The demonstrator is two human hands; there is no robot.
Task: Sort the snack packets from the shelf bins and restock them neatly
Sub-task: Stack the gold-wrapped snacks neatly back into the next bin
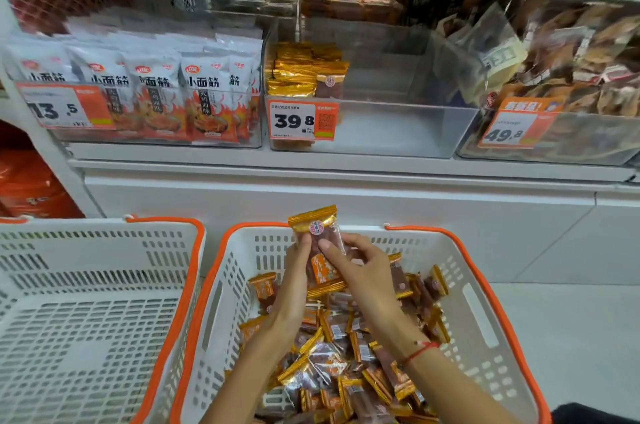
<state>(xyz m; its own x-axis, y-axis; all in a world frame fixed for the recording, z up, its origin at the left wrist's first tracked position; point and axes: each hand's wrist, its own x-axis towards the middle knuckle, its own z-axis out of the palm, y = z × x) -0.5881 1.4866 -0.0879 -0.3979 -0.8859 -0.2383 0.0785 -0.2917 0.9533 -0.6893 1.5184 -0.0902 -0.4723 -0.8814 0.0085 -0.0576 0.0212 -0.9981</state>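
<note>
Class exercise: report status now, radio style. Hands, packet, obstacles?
Left hand and right hand both grip one gold-edged packet above the full basket. Middle bin mostly empty. Nothing blocking.

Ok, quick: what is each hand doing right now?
Left hand: gripping the gold-edged snack packet upright.
Right hand: pinching the same packet with its fingertips.

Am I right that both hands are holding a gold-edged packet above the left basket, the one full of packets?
Not quite: the head view shows the left hand and right hand holding the gold-edged packet above the right basket, the full one.
</note>
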